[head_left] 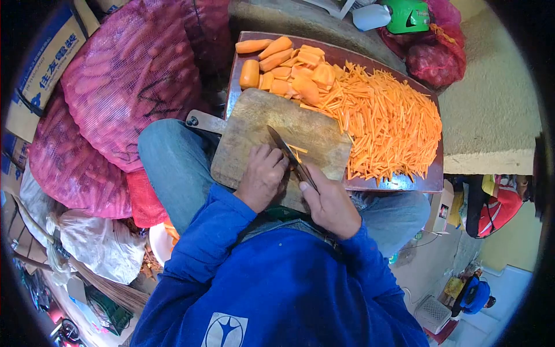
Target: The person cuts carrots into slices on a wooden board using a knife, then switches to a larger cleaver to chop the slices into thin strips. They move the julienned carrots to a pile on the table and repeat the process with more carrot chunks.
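Note:
My right hand (332,205) is closed around the handle of a kitchen knife (280,140); its dark blade points up and left across the wooden cutting board (254,115). Beside the blade, my left hand (265,176) has its fingers curled down on the board, closed on a carrot piece that is mostly hidden under them. A few thin carrot strips (298,149) lie just right of the blade. Beyond the board, peeled carrots and flat carrot slices (300,72) sit on a dark red table (430,184), next to a large heap of carrot sticks (387,124).
Large pink mesh sacks (133,81) full of carrots stand at the left, with cardboard boxes (43,75) behind them. A smaller red mesh bag (436,61) and a green container (407,16) are at the upper right. My knees flank the board.

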`<state>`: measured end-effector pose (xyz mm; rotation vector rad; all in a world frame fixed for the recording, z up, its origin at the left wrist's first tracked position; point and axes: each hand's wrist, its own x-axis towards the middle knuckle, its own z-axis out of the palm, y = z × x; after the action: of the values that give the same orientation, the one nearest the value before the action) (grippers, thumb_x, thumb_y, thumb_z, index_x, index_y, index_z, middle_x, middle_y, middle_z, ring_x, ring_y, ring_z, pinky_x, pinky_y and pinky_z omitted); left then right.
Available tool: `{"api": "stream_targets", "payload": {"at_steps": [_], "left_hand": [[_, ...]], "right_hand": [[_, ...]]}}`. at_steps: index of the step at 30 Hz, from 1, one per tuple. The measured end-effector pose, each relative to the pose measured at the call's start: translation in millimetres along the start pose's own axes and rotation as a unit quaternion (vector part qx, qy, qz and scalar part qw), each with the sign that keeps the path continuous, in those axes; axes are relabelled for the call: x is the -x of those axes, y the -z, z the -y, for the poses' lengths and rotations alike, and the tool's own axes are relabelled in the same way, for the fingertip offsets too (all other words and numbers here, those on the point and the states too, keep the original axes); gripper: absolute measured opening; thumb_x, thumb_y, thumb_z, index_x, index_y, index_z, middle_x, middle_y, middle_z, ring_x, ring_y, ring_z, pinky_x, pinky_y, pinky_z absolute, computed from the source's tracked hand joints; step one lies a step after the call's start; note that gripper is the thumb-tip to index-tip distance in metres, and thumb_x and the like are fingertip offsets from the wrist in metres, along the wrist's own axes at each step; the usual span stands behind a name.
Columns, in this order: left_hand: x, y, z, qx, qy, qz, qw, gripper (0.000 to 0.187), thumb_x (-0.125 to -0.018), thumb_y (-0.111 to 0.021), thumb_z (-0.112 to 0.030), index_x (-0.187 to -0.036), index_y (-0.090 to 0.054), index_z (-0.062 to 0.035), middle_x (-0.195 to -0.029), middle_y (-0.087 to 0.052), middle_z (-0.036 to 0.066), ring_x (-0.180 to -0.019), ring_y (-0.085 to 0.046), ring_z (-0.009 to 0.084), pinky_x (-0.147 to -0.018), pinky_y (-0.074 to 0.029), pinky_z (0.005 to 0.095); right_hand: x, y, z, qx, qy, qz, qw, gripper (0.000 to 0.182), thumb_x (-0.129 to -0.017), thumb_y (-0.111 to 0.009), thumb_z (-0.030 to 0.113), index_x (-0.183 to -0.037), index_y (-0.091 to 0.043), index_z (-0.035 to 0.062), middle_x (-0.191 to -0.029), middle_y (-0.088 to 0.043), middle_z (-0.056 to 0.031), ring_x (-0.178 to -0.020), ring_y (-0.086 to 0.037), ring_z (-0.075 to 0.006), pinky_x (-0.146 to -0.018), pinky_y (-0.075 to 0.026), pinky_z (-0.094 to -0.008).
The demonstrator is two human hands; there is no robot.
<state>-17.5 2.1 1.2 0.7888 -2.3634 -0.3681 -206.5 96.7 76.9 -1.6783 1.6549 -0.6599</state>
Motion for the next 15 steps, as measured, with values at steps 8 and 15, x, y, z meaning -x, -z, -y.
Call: {"api": "stream_targets", "payload": {"at_steps": [8,15], "left_hand": [[3,0,0,0.014,0.017,0.018,1.0,0.046,-0.069,-0.077,-0.006,-0.114,-0.072,-0.0006,-0.104,-0.061,0.014,-0.102,-0.058,0.0371,-0.089,-0.046,0.049],[2,-1,1,0.002,0.017,0.009,1.0,0.037,-0.07,-0.076,-0.008,-0.106,-0.072,0.0004,-0.101,-0.062,0.014,-0.101,-0.058,0.0363,-0.089,-0.047,0.0486]], "right_hand": [[6,-2,-2,-0.023,0.012,-0.008,1.0,0.041,-0.106,-0.061,0.016,-0.144,-0.055,0.0,-0.088,-0.069,-0.0339,-0.085,-0.07,-0.0552,-0.072,-0.053,-0.0591],[5,7,11,-0.049,0.021,-0.002,0.999,0.039,-0.107,-0.06,0.015,-0.142,-0.055,-0.001,-0.085,-0.068,-0.0331,-0.084,-0.07,-0.0547,-0.071,-0.053,-0.0577]]}}
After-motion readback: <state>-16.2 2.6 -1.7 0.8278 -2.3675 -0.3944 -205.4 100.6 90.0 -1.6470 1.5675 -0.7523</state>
